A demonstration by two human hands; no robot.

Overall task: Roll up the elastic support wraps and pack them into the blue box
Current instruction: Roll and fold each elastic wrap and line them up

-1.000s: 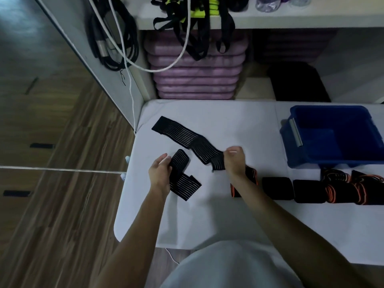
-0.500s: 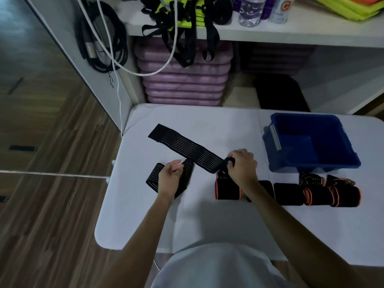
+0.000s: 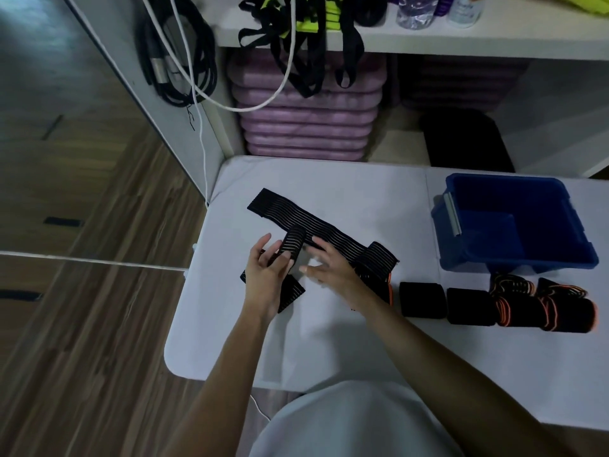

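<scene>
Well, blue box [image 3: 514,225] bare inside — left hand [image 3: 267,275] grasping striped wrap [image 3: 291,247], right hand [image 3: 329,268] released

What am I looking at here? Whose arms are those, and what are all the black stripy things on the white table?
There is no robot here. A person wears a camera on their head, so you look down at their own two arms, as if you were them.

The left hand holds a fold of a black stripy stretchy wrap between its fingers. The right hand is beside it with fingers spread, and seems to hold nothing.

On the white table a long strip of wrap lies flat. To the right sits a row of wraps already rolled up, some with orange edges. Behind them stands the blue box, where the rolls are meant to go. It looks empty so far.

At the back are shelves with purple mats and hanging cables.
</scene>
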